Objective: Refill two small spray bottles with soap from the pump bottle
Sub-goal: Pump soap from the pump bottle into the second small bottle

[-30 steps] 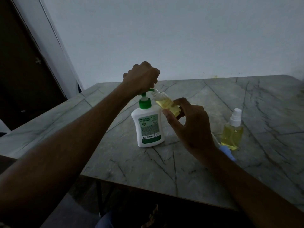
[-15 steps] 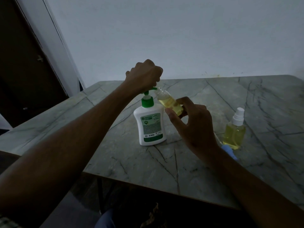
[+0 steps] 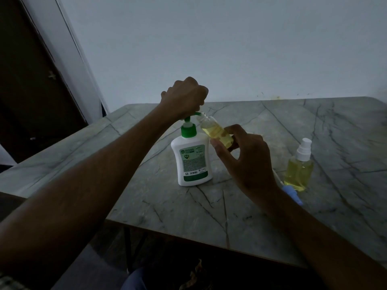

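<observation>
Pump bottle upright on table. Left hand fisted over pump head, pressing. Right hand pinches open spray bottle, tilted, mouth at nozzle right of pump bottle. Second spray bottle, capped, further right. Advice: short slow strokes, mouth tight under nozzle, watch level, avoid overflow.

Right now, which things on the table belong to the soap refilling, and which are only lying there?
In the job:
pump bottle, under the left hand
open spray bottle, tilted at the spout, in the right hand
capped spray bottle, standing apart

Lying about:
blue thing by the right wrist, partly hidden
</observation>
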